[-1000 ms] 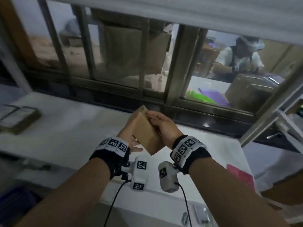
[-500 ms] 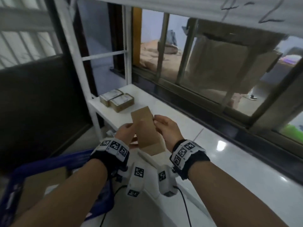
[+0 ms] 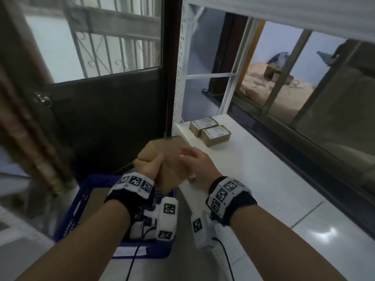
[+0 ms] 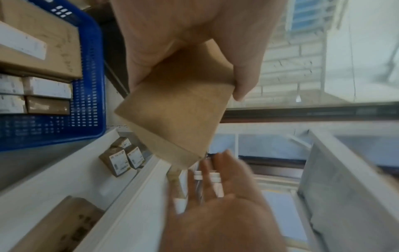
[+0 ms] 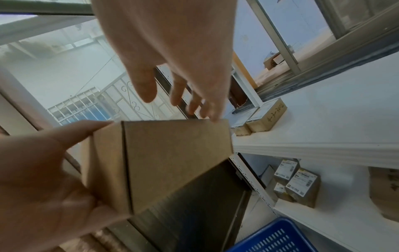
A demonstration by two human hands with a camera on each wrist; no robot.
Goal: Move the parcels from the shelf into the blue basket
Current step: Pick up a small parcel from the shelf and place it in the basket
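A plain brown cardboard parcel point(image 3: 172, 173) is held tilted in the air, gripped by my left hand point(image 3: 150, 167) with thumb and fingers round its lower end. In the left wrist view the parcel point(image 4: 179, 116) hangs beside the blue basket point(image 4: 90, 105). My right hand point(image 3: 194, 159) is open, fingers straight, with its fingertips point(image 5: 213, 117) at the parcel's top edge point(image 5: 172, 162). The blue basket point(image 3: 79, 207) sits low at the left and holds several parcels. Two labelled parcels point(image 3: 210, 130) lie at the far left end of the white shelf point(image 3: 263, 179).
A dark door point(image 3: 111, 110) with a barred window stands behind the basket. A white perforated shelf post point(image 3: 179, 78) rises at the shelf's left end. A lower shelf holds more small parcels point(image 5: 298, 180). A window frame point(image 3: 304, 126) runs along the back of the shelf.
Both hands have carried the parcel left, from over the shelf to above the basket's edge. The right hand has let go of it and opened; the left hand keeps its grip.
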